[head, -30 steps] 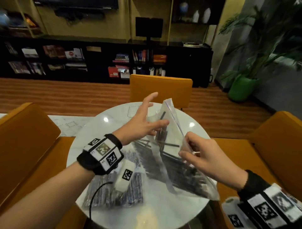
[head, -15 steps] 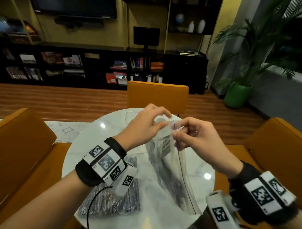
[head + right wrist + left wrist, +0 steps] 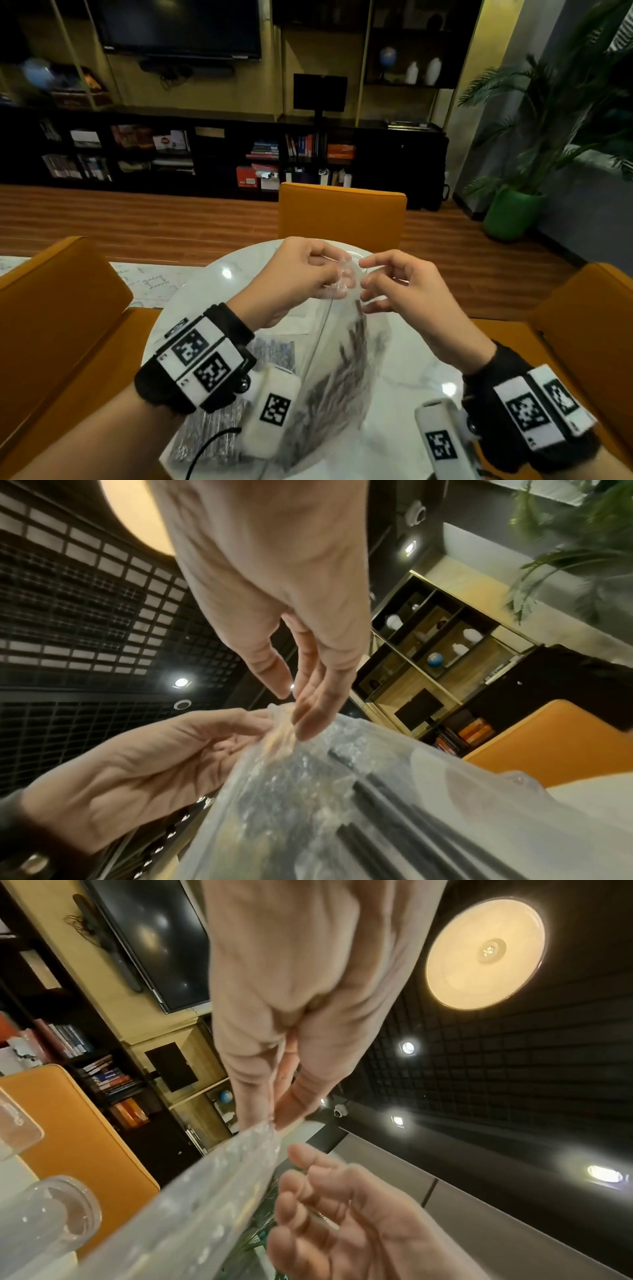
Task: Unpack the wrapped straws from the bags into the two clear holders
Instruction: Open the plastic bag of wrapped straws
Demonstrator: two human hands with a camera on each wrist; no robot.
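Observation:
A clear plastic bag [image 3: 346, 359] of dark wrapped straws [image 3: 352, 346] hangs upright over the round white table [image 3: 191, 308]. My left hand [image 3: 334, 279] pinches the bag's top edge between thumb and finger, as the left wrist view shows at the left hand [image 3: 277, 1118]. My right hand [image 3: 364, 277] is right beside it. In the right wrist view its fingertips [image 3: 303, 729] touch the bag's top while the thumb stands apart. A second bag of straws [image 3: 212, 428] lies flat at the table's near left. Two clear holders, one round [image 3: 58, 1213] and one square-cornered [image 3: 17, 1123], stand beyond the bag.
Orange chairs stand on the far side [image 3: 342, 216], on the left [image 3: 58, 308] and on the right [image 3: 589, 325] of the table. A printed sheet [image 3: 298, 322] lies under the bag. Dark shelving and a potted plant [image 3: 513, 212] are further back.
The bag has gone from slanting across the table to hanging upright. Both hands came together at its top, and my right hand's pinch has loosened to fingertips touching.

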